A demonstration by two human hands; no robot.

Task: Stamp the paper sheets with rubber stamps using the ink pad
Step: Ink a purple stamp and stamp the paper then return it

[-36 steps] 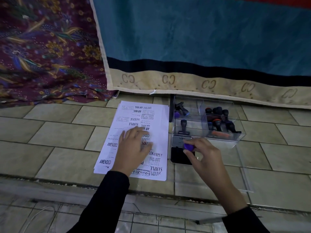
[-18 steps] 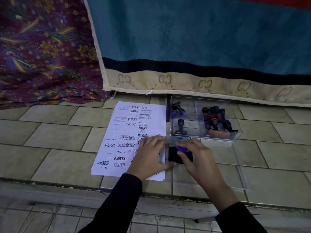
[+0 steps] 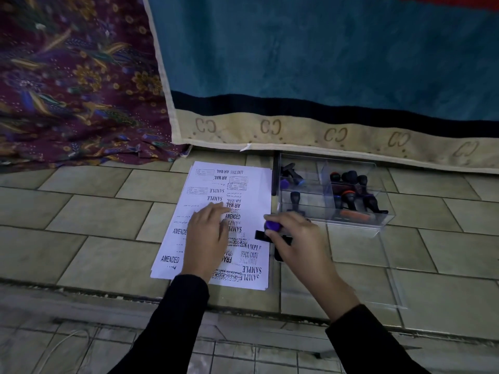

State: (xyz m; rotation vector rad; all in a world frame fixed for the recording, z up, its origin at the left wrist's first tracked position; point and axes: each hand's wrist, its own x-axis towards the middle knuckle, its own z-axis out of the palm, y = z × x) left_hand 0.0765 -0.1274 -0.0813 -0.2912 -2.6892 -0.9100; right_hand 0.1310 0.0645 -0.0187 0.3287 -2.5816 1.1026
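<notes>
Right hand [image 3: 299, 238] grip pinches the purple-knobbed stamp [image 3: 272, 225], long axis left-right, at the paper sheets' [image 3: 253, 184] right edge (left hand [image 3: 209, 233] flat on them); bare paper lies far-left

Lighting dim and cool, diffuse; source not determinable. Shadows soft, none hard-edged. White paper [image 3: 216, 211] is the brightest area, not blown out; stamped text left of the gripped stamp [image 3: 272, 225] reads clearly. Clear box [image 3: 378, 220] beyond the grip shows faint sheen. Both hands slightly motion-blurred. Wide-angle bending visible toward frame edges; sleeves near-black, detail lost.
</notes>
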